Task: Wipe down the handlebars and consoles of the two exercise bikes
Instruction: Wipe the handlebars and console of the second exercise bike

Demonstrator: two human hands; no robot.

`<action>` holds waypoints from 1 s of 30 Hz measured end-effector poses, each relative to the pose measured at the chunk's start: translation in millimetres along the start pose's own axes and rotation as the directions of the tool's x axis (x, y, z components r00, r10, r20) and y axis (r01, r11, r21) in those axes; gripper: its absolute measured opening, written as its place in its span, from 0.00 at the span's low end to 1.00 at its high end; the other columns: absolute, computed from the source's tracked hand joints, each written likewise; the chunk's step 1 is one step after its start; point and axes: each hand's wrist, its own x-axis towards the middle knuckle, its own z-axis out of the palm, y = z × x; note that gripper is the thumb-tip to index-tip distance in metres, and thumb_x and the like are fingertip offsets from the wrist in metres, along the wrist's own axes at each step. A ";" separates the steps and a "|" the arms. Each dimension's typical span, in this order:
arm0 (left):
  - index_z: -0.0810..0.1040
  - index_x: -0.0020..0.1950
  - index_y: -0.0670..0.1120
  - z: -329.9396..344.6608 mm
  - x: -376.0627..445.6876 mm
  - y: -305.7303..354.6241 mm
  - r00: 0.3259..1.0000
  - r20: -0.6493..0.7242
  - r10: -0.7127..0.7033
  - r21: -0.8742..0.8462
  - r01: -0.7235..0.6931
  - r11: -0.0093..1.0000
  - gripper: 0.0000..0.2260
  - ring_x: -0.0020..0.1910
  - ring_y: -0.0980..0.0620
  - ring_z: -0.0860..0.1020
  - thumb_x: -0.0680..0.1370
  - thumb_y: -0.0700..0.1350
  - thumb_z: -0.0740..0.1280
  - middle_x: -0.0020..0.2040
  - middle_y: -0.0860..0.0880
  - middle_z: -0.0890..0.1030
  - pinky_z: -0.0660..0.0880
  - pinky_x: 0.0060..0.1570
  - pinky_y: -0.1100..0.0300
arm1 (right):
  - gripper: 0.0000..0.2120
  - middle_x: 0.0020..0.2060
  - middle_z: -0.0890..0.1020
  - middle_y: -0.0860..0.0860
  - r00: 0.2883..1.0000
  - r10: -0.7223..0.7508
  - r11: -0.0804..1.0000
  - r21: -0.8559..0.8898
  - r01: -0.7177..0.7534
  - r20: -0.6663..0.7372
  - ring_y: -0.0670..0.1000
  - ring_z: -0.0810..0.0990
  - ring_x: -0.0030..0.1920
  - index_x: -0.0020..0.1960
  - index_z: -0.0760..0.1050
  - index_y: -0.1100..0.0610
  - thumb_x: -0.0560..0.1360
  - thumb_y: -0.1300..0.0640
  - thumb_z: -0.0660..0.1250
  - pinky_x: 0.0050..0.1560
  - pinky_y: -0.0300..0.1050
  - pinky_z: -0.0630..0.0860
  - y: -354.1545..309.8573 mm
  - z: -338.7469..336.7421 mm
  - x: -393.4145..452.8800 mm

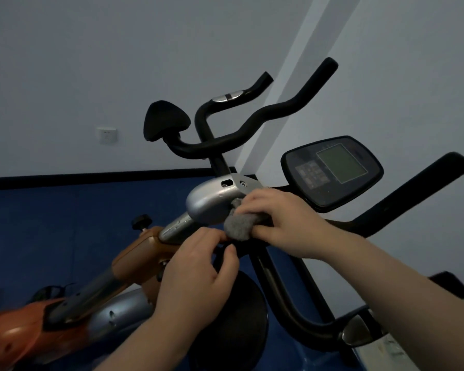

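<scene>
Right hand: the right hand (281,223) is curled over a grey cloth (239,227), which is pinched between thumb and fingers and pressed against the underside of the silver housing (212,203).
Left hand: the left hand (196,274) is held just below and left of the cloth — thumb and forefinger are brought together at its lower edge; whether the cloth itself is gripped cannot be told.
Cloth: bunched into a wad, touching the housing and lying over the near black handlebar (413,191), whose centre is hidden under the right hand.
Console: the black console (332,172) with its greenish screen is seen just right of the housing, tilted toward the camera, untouched by either hand.
Far handlebar: a second black handlebar (279,113) is seen behind the housing, with a silver sensor pad (227,97) on its left branch.
Frame: an orange-brown frame (140,253) runs down to the lower left from the silver post.
Seats: a black saddle (166,120) is seen at the back, another dark seat (236,317) below the hands.
Surroundings: pale wall with a socket (107,135) — blue floor below.
</scene>
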 end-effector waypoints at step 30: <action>0.74 0.49 0.59 -0.6 3.2 -5.2 0.998 0.068 0.011 -0.014 -0.010 1.000 0.08 0.47 0.63 0.74 0.73 0.56 0.59 0.45 0.61 0.75 0.71 0.41 0.69 | 0.19 0.73 0.66 0.48 0.991 -0.122 0.977 -0.172 0.128 0.047 0.49 0.57 0.74 0.69 0.71 0.46 0.78 0.51 0.63 0.73 0.45 0.50 -19.4 29.0 73.1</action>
